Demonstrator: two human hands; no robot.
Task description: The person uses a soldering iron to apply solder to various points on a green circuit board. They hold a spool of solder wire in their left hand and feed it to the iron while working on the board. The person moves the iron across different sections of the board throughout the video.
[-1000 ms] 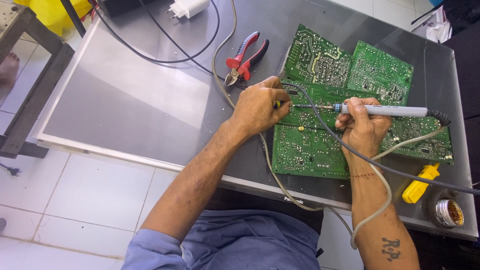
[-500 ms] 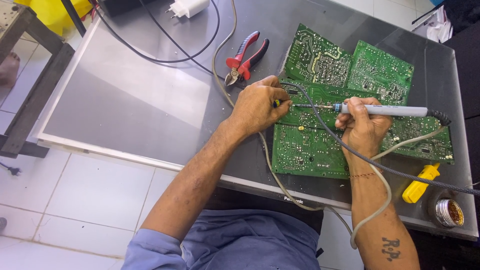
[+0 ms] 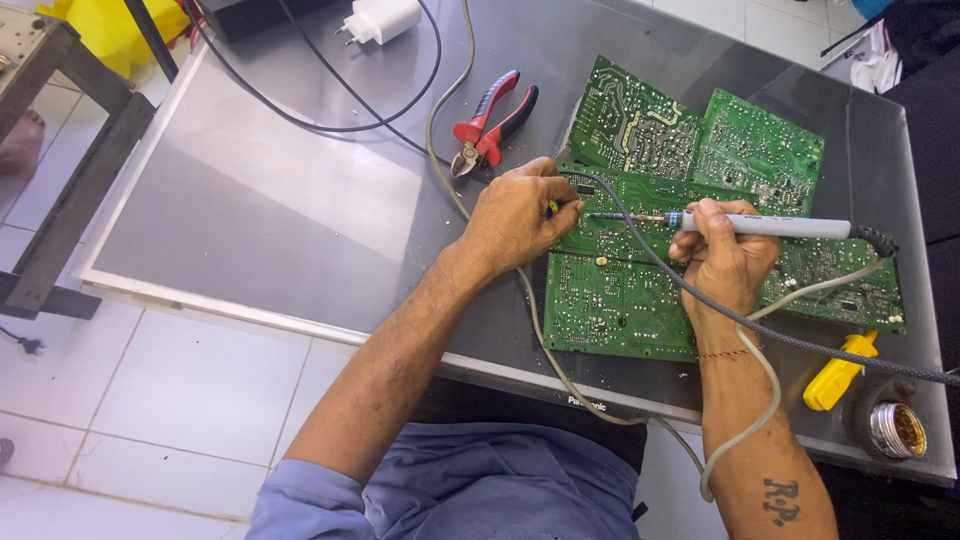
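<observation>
Several green circuit boards [image 3: 625, 300] lie on a grey table top [image 3: 280, 210]. My right hand [image 3: 725, 260] grips a pale blue soldering iron [image 3: 770, 226], its tip pointing left over the boards. My left hand [image 3: 515, 215] rests at the left edge of the boards, its fingers closed on a small yellow and black tool [image 3: 553, 208] close to the iron's tip. A grey braided cable [image 3: 640, 245] crosses the boards beneath the iron.
Red-handled cutters [image 3: 490, 125] lie just above my left hand. A white charger [image 3: 380, 18] and black cables sit at the far edge. A yellow-handled tool [image 3: 838, 375] and a round tin [image 3: 897, 430] are at the right near corner. White tiled floor lies to the left.
</observation>
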